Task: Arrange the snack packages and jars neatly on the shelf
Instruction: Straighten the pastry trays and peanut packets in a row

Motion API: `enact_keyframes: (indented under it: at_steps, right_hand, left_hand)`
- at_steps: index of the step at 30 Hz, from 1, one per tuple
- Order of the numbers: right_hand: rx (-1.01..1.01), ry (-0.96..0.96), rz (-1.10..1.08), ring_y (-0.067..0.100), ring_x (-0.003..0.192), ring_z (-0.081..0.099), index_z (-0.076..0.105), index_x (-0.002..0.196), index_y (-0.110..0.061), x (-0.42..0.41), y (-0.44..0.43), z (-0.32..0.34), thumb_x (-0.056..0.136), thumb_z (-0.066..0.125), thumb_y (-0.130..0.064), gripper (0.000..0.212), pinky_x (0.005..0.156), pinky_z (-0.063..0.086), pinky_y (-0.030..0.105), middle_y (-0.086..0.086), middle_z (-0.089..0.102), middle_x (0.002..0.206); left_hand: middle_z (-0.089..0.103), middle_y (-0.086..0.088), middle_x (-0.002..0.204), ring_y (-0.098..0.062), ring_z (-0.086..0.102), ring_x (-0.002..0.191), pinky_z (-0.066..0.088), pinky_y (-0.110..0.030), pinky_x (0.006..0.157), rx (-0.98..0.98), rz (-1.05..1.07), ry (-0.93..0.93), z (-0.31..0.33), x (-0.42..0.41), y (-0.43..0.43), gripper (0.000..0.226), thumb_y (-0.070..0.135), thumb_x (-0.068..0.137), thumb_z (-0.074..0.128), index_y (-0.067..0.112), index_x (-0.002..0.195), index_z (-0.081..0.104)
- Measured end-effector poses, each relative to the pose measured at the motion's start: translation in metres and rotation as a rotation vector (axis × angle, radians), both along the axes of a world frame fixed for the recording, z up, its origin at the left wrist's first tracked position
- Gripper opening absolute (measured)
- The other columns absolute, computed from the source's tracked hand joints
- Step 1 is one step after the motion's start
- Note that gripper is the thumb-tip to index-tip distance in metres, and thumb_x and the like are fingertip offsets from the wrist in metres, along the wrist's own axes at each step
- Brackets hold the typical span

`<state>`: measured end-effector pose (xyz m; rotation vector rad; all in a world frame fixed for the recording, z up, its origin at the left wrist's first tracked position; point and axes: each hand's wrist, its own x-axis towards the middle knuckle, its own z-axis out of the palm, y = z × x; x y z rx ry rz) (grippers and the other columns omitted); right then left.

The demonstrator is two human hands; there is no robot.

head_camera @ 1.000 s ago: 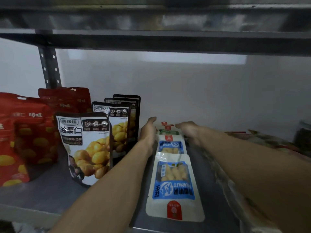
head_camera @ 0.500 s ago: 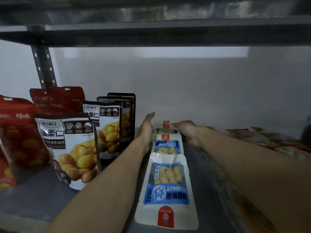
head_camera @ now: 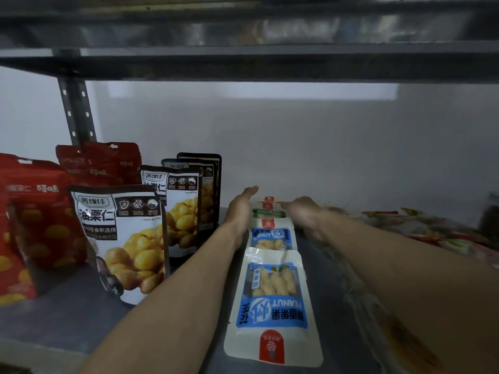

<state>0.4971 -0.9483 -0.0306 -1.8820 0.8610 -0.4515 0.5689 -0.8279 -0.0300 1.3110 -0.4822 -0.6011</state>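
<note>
Both hands reach deep into the shelf (head_camera: 62, 317). The left hand (head_camera: 240, 209) is flat and open; the right hand (head_camera: 302, 211) looks loosely open, fingers blurred. Between them lies a row of peanut packets (head_camera: 272, 300), its far end partly hidden. Chestnut pouches (head_camera: 127, 238) stand left of the left hand.

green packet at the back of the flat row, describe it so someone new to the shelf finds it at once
On the grey shelf, right of the upright chestnut bags, a row of flat packets runs from the front edge to the wall. Follow it past the two blue peanut packets to where the left hand and right hand meet. The green packet lies between them, the only green one there.
</note>
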Motion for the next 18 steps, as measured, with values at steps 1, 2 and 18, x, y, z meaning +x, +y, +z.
enact_keyframes:
  at_steps: [1, 2, 18]
  right_hand:
    - [-0.142, 0.069, 0.003, 0.03, 0.117, 0.058, 0.044, 0.14, -0.007, -0.005, 0.003, 0.003, 0.096, 0.051, -0.036, 0.054, 0.103, 0.044, 0.04, 0.012, 0.057, 0.134]
    - [-0.297, 0.137, 0.024, 0.029, 0.126, 0.05, 0.037, 0.146, -0.009, -0.011, 0.007, 0.007, 0.096, 0.05, -0.038, 0.059, 0.106, 0.039, 0.035, 0.011, 0.049, 0.144]
    - [-0.912, 0.435, 0.194, 0.026, 0.14, 0.034, 0.023, 0.153, -0.021, -0.126, 0.071, 0.045, 0.09, 0.057, -0.051, 0.078, 0.112, 0.033, 0.038, 0.003, 0.033, 0.156]
  left_hand:
    - [0.071, -0.007, 0.089, -0.018, 0.068, 0.073, 0.051, -0.029, 0.066, 0.043, 0.02, -0.063, -0.001, 0.002, -0.002, 0.03, 0.036, 0.094, 0.05, 0.014, 0.112, 0.057]
    - [0.068, -0.009, 0.108, -0.02, 0.067, 0.085, 0.052, -0.031, 0.073, 0.114, 0.036, -0.155, 0.0, 0.003, -0.003, 0.042, 0.037, 0.093, 0.052, 0.013, 0.127, 0.052]
    - [0.056, -0.006, 0.132, -0.029, 0.052, 0.117, 0.046, -0.041, 0.093, 0.794, -0.027, -1.3, 0.028, -0.076, 0.072, 0.049, 0.042, 0.088, 0.053, 0.023, 0.132, 0.051]
